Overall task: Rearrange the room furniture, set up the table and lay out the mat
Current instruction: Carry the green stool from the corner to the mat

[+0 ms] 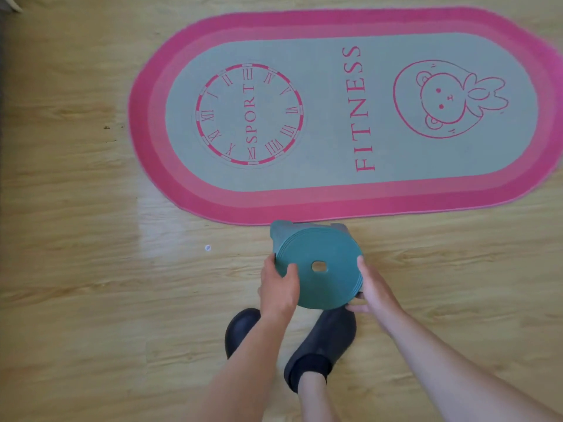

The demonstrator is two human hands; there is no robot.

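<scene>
I see both hands clamped on the green stool (320,266), left hand (278,286) and right hand (373,287) gripping opposite rim edges, just short of the flat pink mat (335,196). If I set it down carelessly, a leg could catch the mat's border and rumple it, or land on my shoes (323,339).

Mat (320,117): "FITNESS" at centre; "SPORT" inside clock ring with Roman numerals.

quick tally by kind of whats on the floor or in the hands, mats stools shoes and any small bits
mat, pink border, lying flat: 1
green stool, held by the left hand and right hand: 1
dark shoes: 2
small white round bit on the wooden floor: 1
small dark specks left of the mat: too small to count
total: 5
</scene>
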